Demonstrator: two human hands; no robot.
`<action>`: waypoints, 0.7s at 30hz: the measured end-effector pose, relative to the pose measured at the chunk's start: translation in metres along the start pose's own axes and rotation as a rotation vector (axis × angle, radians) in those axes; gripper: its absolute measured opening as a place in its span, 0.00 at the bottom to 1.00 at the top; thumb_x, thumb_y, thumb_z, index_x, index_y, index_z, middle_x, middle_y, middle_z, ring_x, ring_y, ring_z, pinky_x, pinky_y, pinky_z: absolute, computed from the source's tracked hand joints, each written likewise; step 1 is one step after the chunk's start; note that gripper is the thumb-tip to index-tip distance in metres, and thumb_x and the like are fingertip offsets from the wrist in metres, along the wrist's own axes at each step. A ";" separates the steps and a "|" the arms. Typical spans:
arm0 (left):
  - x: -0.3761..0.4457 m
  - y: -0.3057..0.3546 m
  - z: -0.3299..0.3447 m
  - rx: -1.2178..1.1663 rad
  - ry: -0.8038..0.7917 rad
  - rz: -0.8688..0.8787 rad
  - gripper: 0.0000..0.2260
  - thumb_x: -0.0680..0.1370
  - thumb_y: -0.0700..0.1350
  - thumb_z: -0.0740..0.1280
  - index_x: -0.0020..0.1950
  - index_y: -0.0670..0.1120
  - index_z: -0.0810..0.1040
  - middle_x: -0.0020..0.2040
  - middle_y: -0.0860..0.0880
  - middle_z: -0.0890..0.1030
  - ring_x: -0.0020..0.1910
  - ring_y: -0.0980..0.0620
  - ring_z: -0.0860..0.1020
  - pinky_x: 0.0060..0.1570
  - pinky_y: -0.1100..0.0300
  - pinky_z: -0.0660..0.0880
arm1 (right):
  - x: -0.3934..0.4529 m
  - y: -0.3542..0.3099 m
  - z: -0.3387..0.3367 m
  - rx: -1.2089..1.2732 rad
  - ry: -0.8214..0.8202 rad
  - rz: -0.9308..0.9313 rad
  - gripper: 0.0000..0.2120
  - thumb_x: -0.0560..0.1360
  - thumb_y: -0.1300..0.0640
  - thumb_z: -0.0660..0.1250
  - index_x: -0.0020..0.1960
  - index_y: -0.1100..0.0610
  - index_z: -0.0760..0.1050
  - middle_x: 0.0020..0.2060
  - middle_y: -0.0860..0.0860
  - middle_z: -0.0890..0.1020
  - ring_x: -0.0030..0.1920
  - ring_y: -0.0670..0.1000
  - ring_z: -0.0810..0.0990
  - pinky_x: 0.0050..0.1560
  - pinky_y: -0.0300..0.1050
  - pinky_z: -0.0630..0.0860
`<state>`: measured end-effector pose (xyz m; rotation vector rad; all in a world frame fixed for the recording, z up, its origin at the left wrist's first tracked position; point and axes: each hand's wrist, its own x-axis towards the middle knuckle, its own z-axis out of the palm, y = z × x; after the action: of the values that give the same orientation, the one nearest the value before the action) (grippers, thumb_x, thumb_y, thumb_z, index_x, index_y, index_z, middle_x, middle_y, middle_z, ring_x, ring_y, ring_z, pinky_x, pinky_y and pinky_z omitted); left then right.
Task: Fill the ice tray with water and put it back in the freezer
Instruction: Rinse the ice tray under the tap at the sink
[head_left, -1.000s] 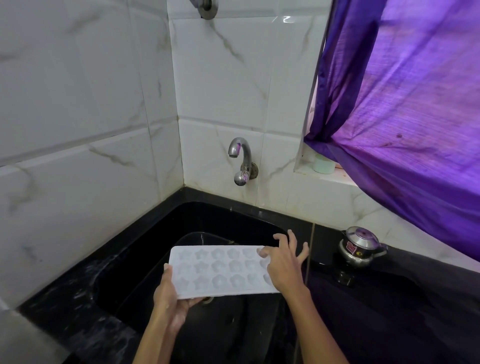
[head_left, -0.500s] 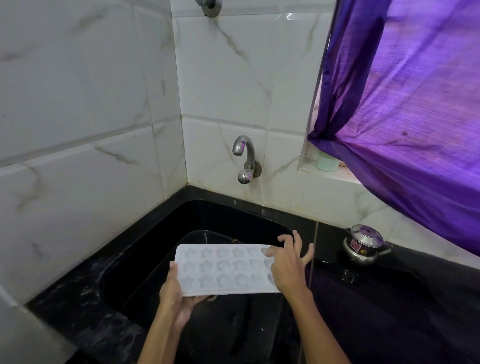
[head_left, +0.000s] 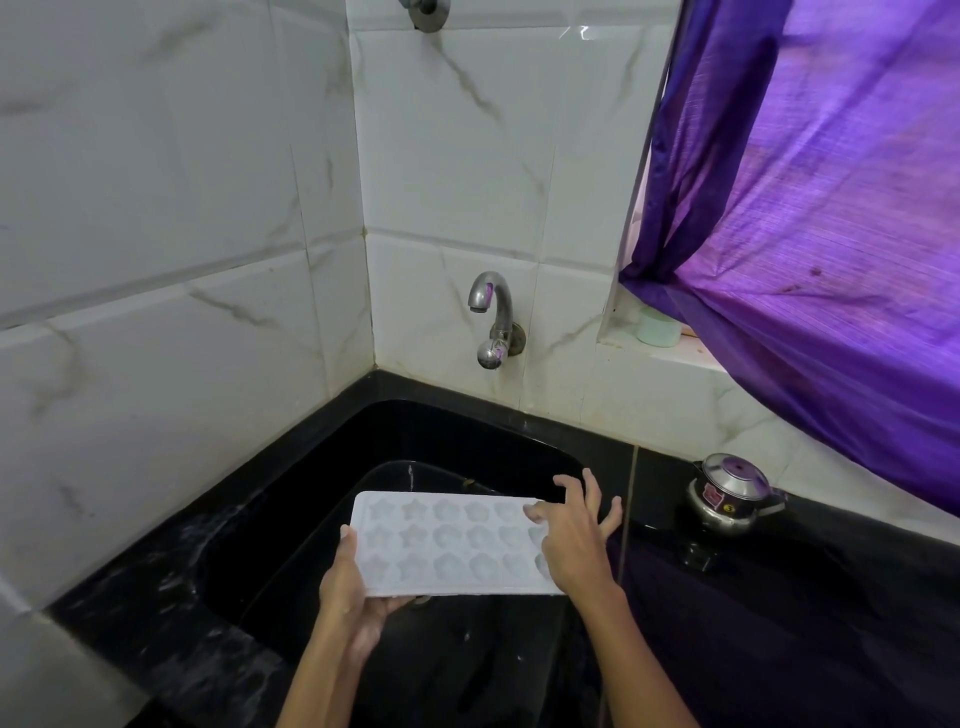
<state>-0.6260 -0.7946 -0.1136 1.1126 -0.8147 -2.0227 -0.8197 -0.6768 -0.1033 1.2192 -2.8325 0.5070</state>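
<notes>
Tray held over the sink, tap not yet opened

Tray (head_left: 452, 543) was held roughly level above the black sink (head_left: 467, 431), well below and in front of the tap (head_left: 491, 317). It was supported at its left end by the left hand (head_left: 353, 597), whose thumb was laid on the top edge while the fingers were curled beneath. The right hand (head_left: 574, 540) was placed over the tray's right end; its thumb was seen on the upper surface and its fingers were spread past the edge. Whether those fingers were actually wrapped round the rim could not be told, so a loose steadying touch rather than a firm grasp was judged likely. The star-shaped and rounded cells appeared dry, though this could not be settled at this sharpness. No water was seen running from the spout.

The step in hand was judged to be the positioning of the tray for filling. For the next move, the tray would need to be brought up and back until its cells sat under the spout, and one hand would have to be freed so the knob under the spout could be turned. The tray would then be carried by the left hand alone, so it would need to be kept flat. A gentle flow would be called for, since shallow cells are easily overrun.

A small steel pot (head_left: 730, 493) was standing on the counter to the right, and a purple curtain (head_left: 831, 234) was hanging over the ledge.
</notes>
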 end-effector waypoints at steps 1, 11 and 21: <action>0.000 -0.001 -0.001 -0.002 0.001 -0.002 0.18 0.81 0.57 0.55 0.49 0.45 0.76 0.43 0.42 0.83 0.39 0.41 0.83 0.30 0.47 0.79 | 0.000 0.001 0.001 0.016 -0.001 -0.001 0.22 0.66 0.70 0.67 0.51 0.48 0.78 0.71 0.52 0.61 0.76 0.56 0.42 0.70 0.65 0.32; 0.005 0.001 -0.002 0.020 -0.033 0.000 0.18 0.81 0.57 0.54 0.50 0.45 0.76 0.40 0.43 0.85 0.39 0.41 0.84 0.33 0.46 0.79 | 0.000 -0.008 -0.004 0.072 0.154 -0.035 0.21 0.69 0.70 0.65 0.53 0.47 0.69 0.67 0.49 0.62 0.76 0.53 0.45 0.72 0.64 0.38; 0.002 -0.002 0.000 0.041 -0.023 0.003 0.20 0.81 0.58 0.54 0.52 0.44 0.76 0.43 0.41 0.85 0.41 0.40 0.84 0.35 0.46 0.79 | 0.004 -0.025 -0.011 -0.053 -0.017 -0.074 0.22 0.69 0.73 0.61 0.48 0.48 0.80 0.72 0.52 0.60 0.76 0.58 0.38 0.67 0.67 0.29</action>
<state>-0.6271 -0.7951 -0.1157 1.1119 -0.8720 -2.0275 -0.8058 -0.6924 -0.0850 1.3197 -2.7826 0.4171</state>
